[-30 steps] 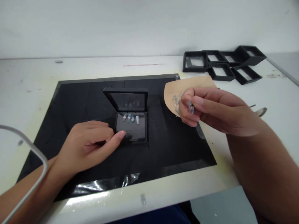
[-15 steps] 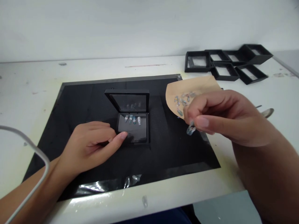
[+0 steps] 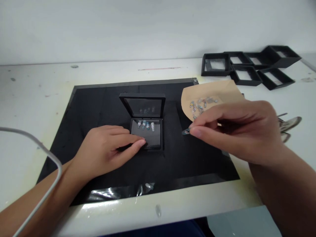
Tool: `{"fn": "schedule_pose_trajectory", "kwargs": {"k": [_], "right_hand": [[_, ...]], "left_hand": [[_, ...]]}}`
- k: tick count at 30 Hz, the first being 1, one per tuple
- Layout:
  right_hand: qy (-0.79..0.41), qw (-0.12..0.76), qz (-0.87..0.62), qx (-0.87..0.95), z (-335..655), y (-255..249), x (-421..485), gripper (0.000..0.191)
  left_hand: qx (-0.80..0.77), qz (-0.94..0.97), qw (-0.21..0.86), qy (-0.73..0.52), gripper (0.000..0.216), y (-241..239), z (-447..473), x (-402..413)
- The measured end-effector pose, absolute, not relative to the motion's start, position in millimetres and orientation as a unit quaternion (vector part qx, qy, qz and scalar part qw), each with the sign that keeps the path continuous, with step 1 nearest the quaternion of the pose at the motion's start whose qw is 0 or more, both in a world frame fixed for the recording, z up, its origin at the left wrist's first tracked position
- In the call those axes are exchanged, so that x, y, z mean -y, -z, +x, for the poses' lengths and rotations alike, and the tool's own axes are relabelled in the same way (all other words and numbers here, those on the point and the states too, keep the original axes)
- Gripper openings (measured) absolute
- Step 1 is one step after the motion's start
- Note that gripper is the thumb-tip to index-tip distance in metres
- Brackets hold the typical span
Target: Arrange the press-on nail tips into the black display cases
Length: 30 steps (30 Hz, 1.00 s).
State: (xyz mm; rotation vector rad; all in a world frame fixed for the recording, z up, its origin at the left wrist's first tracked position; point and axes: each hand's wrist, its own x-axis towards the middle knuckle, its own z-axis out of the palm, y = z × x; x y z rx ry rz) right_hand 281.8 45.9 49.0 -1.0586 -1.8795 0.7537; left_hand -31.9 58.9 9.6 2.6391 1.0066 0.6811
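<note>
A small black display box stands open on a black mat, its clear lid raised at the back. Several tiny pale pieces lie in a row inside it. My left hand rests on the mat with fingers curled and the thumb and fingertips against the box's front left edge. My right hand hovers to the right of the box, thumb and forefinger pinched on one small bluish piece. Behind it a tan paper carries several more loose pieces.
A cluster of empty black frames lies at the back right of the white table. A metal tool lies right of my right hand. A grey wire crosses the lower left. A crumpled clear film lies on the mat's front edge.
My right hand has come down and moved left from over the tan paper towards the box, turning the pinched piece. My left hand stays at the box's front edge.
</note>
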Motion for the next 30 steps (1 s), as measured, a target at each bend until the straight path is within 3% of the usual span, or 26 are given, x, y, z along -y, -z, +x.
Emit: {"fn": "schedule_pose_trajectory", "kwargs": {"k": [5,7,16,30], "right_hand": [[-0.040,0.341,-0.400,0.850,257,-43,-33,0.018],[-0.006,0.315,-0.392,0.864,246,-38,-29,0.024],[-0.284,0.180,-0.498,0.800,229,-10,-46,0.018],[-0.325,0.242,-0.538,0.739,224,-3,-57,0.017]], "left_hand": [[-0.321,0.930,0.091,-0.153,0.042,-12,-31,-57],[-0.318,0.933,0.083,-0.145,0.044,-12,-29,-54],[-0.376,0.911,0.063,-0.160,0.062,-14,-24,-45],[-0.362,0.917,0.075,-0.151,0.058,-12,-23,-48]]}}
